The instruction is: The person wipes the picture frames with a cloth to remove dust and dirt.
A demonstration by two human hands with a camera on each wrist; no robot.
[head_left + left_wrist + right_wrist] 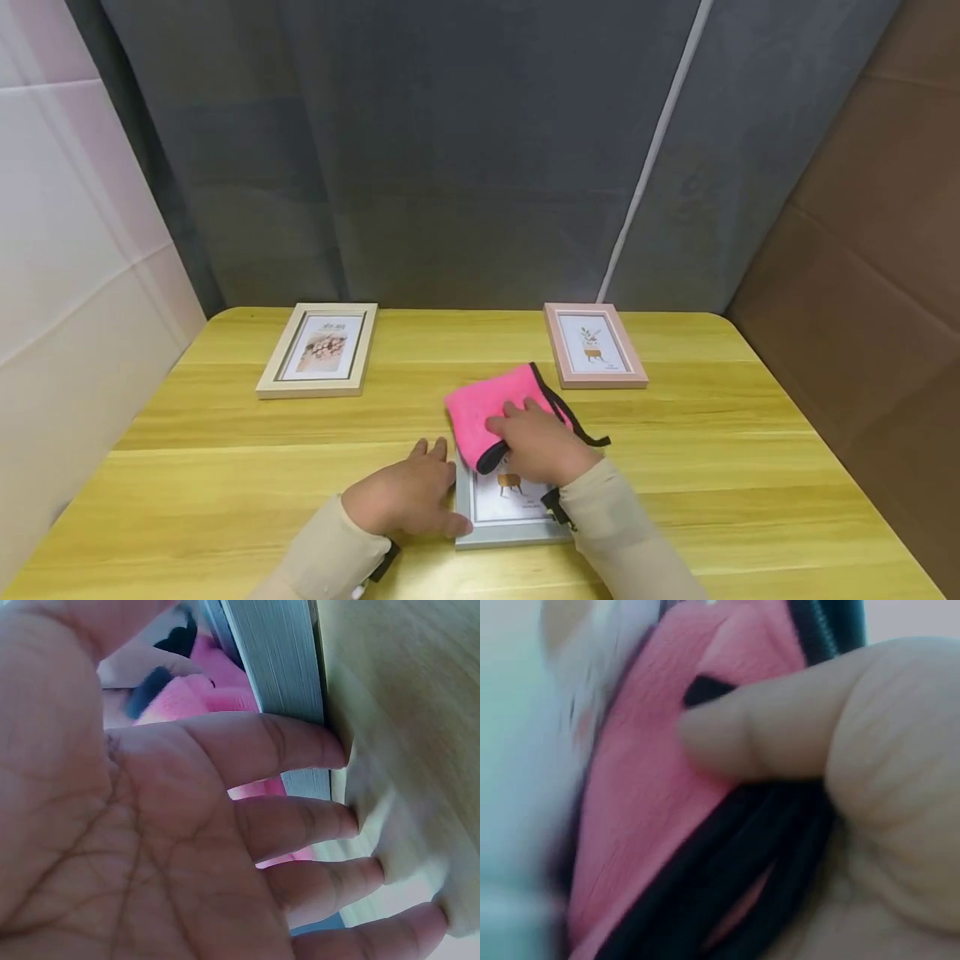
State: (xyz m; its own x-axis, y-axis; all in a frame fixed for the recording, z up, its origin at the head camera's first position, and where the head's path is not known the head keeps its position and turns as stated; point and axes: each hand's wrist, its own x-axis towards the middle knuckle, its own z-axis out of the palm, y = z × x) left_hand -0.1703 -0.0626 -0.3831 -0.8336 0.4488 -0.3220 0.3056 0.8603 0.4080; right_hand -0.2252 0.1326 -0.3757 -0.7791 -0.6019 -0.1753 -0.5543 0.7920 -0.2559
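A silver-grey picture frame lies flat near the front of the table, its print of a potted plant partly covered. Over its upper part is a folded pink cloth with black trim and a black loop. My right hand grips this cloth from above; in the right wrist view the thumb presses on the pink cloth beside its black edging. My left hand steadies the frame's left side, thumb at the lower left corner. In the left wrist view its fingers extend past the frame's side, tips on the table.
A cream picture frame lies at the back left of the wooden table, and a pink picture frame at the back right. A dark grey curtain hangs behind the table. White fabric stands on the left, brown on the right.
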